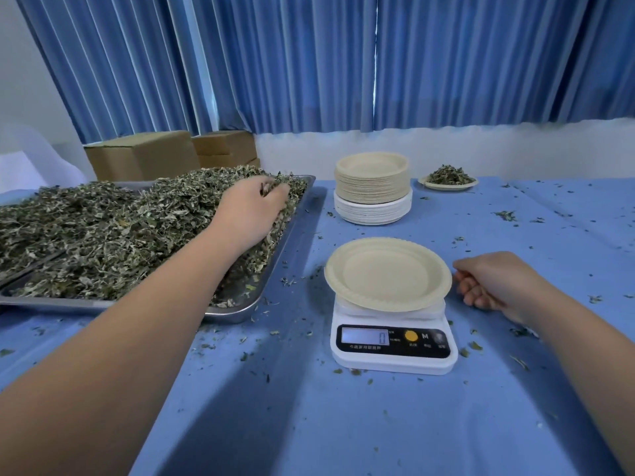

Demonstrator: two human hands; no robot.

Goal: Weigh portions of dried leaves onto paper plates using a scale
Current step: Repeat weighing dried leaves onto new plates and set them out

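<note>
— While the left hand (252,214) is stretched out over the tray (240,312), which step is this?
— Gathering a portion, I'd say: its fingers curl round a clump of dried leaves (103,228). Next it must carry them right to the empty paper plate (388,273) on the scale (393,355), which reads zero.
— And the right hand (494,286)?
— Loosely curled, holding nothing, resting on the bench (343,424) just beside the plate.

In the grip of the left hand (251,214) the dried leaves (103,231) are dull grey-green flecked pale, on a silver tray (237,312). Right of the grip, a cream paper plate (388,273) tops a white scale (395,364) with black panel (422,348) and yellow button (411,336), on blue tablecloth (343,424).
</note>
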